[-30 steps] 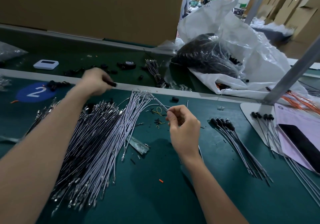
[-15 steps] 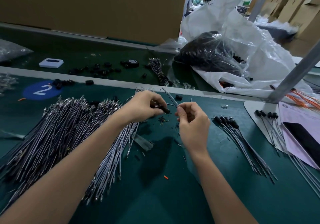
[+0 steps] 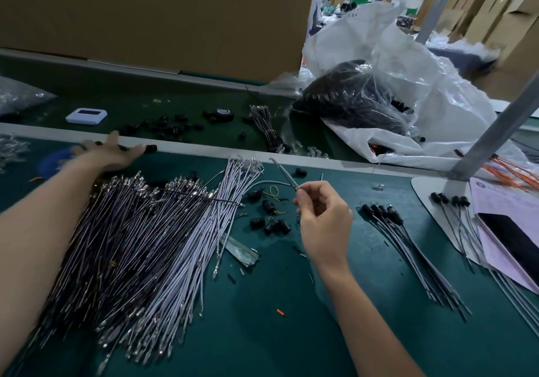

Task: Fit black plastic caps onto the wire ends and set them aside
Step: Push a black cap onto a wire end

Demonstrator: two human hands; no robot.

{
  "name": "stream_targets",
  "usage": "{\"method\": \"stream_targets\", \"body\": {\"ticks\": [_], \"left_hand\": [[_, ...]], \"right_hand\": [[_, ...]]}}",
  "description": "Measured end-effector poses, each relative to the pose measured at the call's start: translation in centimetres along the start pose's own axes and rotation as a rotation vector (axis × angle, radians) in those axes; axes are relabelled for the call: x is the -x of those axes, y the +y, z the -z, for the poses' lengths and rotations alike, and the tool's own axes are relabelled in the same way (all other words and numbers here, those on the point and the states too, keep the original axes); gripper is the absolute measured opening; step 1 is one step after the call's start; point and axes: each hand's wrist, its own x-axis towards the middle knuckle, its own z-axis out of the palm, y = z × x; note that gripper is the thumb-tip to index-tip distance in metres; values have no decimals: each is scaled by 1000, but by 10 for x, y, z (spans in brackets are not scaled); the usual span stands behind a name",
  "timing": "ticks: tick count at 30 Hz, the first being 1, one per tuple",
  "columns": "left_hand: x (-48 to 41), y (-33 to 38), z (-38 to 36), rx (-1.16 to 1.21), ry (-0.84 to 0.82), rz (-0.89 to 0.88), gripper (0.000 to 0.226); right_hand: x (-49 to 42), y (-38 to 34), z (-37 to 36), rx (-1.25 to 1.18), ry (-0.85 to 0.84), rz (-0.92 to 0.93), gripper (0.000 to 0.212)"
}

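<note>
Green counter (image 3: pixel 262 333). Near left, a wire pile (image 3: pixel 131 245) is fanned out under the left forearm. Centre: one wire (image 3: pixel 284 174) is pinched between thumb and forefinger of the right hand (image 3: pixel 323 222), its bare end tilted up and leftward. Loose caps (image 3: pixel 271 222) are scattered just left of that hand. Capped wires (image 3: pixel 408 248) are laid in a bundle to the right, apart from the pile. Farther back, the left hand (image 3: pixel 113 153) is stretched flat, fingers straight, at the rail (image 3: pixel 204 150). A single cap (image 3: pixel 150 148) is seen at its fingertips; contact cannot be told. Far caps (image 3: pixel 172 127) are strewn beyond the rail.
</note>
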Motion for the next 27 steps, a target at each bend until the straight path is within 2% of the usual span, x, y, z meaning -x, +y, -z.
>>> {"method": "stream_targets", "body": {"ticks": [4,6,9,13,17,21,24,27], "left_hand": [[-6,27,-3,-68,5,-128,85],[-4,46,-10,-142,18,-163,69],[4,67,-26,-141,132,-174,33],[16,76,-35,-162,212,-246,32],[34,93,-16,-211,207,-388,13],[91,142,-2,-173,151,-640,34],[150,164,-26,-197,90,-824,36],[187,166,-58,-227,97,-851,41]], "right_hand": [[0,-1,-2,4,-10,12,15],[0,0,-1,1,-16,11,14],[1,0,-1,4,-16,14,14],[1,1,0,1,-17,16,14],[0,0,-1,-4,-9,14,14],[-1,0,0,-6,19,12,12],[-2,0,2,-11,47,-2,12],[-1,0,2,9,41,-3,10]]}}
